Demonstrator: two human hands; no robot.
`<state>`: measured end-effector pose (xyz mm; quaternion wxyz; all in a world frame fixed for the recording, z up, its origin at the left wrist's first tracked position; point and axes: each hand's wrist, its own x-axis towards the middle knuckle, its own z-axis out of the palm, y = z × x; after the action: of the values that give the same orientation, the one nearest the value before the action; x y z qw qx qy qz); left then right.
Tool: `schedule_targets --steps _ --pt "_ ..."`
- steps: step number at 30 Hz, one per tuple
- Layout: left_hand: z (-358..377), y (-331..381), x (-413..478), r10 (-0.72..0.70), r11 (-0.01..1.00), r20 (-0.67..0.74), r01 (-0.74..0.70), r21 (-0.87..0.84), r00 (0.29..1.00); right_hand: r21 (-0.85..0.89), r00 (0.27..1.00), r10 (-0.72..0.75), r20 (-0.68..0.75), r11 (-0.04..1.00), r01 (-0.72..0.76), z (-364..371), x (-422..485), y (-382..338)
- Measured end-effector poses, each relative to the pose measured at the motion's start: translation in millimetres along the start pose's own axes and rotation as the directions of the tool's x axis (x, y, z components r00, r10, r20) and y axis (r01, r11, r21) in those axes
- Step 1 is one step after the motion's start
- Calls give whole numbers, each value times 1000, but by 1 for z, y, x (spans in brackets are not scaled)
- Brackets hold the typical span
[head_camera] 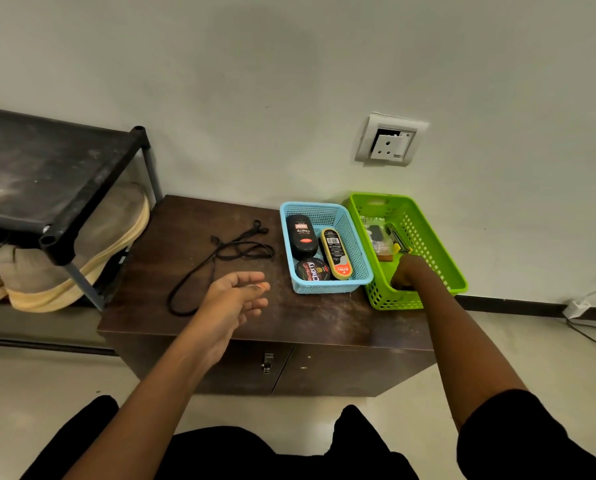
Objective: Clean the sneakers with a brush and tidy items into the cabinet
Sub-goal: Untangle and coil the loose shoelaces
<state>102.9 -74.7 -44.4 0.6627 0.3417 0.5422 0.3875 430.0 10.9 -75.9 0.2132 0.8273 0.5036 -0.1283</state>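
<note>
On the far left we see a black shoe rack [64, 216], and the tan sneakers [82, 258] sit on a shelf under its top. Next to it is a brown desk [307, 323] with cabinet doors [341, 368] in its front. Black laces [220, 251] lie loose on the desk. Our left hand [234, 299] hangs over the desk near the laces, fingers loose, with nothing in it. Then comes a blue basket [327, 287] with a black bottle [301, 237], a round tin [313, 270] and a yellow bottle [336, 254] inside. Touching it is a green basket [428, 230]. Our right hand [409, 271] reaches down into the green basket, and we cannot tell if it grips anything. A white socket [390, 140] is on the wall above.
</note>
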Motion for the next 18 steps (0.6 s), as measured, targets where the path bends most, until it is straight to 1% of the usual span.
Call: schedule_targets --steps 2,5,9,11,13,14,15,16,18 --pt "-1 1 -1 6 1000 3 -6 -5 1000 -38 1000 -2 -16 999 1 1 -3 -1" --pt "-3 2 -2 9 1000 -1 -9 -11 1000 -17 999 36 -27 999 -36 3 -3 0" --pt "-8 5 -2 13 1000 -5 -13 -22 1000 9 997 27 -66 1000 -26 4 1 1" --pt "-11 7 -2 17 1000 -14 -17 -26 1000 65 999 47 -24 997 -45 -1 -9 -2" --pt "-14 9 -2 19 999 -23 -20 -29 1000 104 998 30 58 994 -36 -8 -18 -5" --pt "-16 10 -3 21 999 -24 -22 -35 999 152 998 16 67 988 -26 -10 -20 -5" --pt "-17 10 -3 23 999 -25 -24 -41 999 130 993 22 120 991 -38 -15 -25 -8" --pt "-18 11 -3 26 999 -26 -27 -46 999 154 989 12 147 987 -35 -16 -22 -7" --pt "-21 12 -2 31 998 -31 -33 -56 999 180 992 40 122 982 -61 -14 -12 -6"
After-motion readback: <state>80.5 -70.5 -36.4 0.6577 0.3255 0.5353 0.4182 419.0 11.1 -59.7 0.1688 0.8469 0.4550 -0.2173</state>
